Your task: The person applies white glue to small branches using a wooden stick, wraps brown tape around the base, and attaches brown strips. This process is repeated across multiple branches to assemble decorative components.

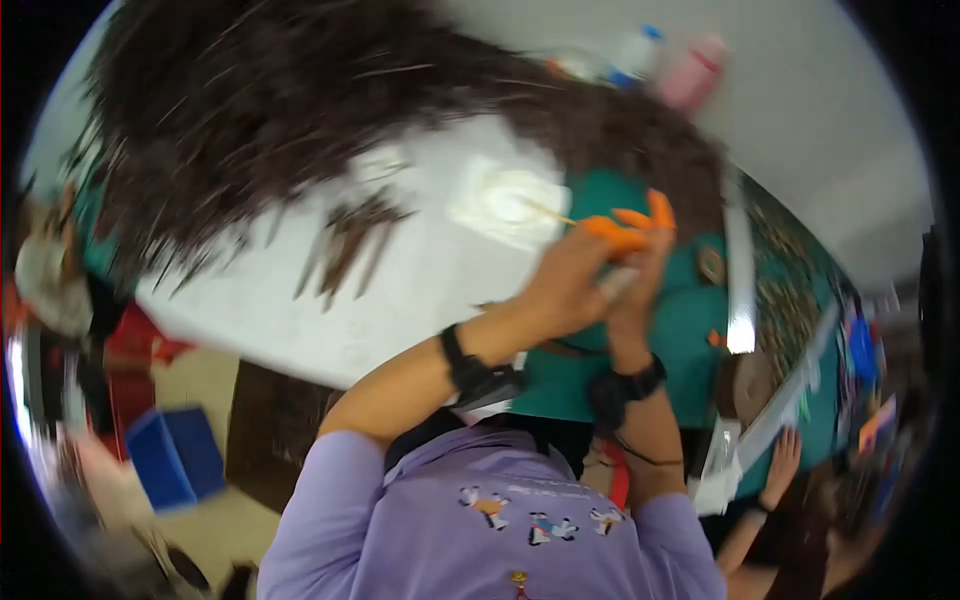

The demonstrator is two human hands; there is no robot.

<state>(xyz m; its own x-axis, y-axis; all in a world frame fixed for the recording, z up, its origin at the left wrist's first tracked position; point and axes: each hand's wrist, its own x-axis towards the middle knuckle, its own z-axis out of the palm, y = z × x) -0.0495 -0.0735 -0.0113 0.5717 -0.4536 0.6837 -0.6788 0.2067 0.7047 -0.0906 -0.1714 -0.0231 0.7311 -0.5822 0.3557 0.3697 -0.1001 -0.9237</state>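
Note:
My left hand point(567, 277) and my right hand point(638, 285) meet above the green mat. Orange coverings point(612, 232) show at the fingertips, blurred by motion. A thin yellowish stick point(547, 211) juts from my left fingers toward a small white dish point(510, 196) on a pale sheet. The fingers of my right hand are bent close against the left ones; what lies between them is too blurred to make out. Left of the dish, several brown stalks point(352, 245) lie on the white tabletop point(420, 310).
A big heap of dark brown twiggy material point(270, 90) covers the far left. Behind are a pink bottle point(695, 75) and a white-and-blue bottle point(638, 55). A tape roll point(745, 385) sits at right, near another person's hand point(783, 468). A blue bin point(176, 457) stands on the floor.

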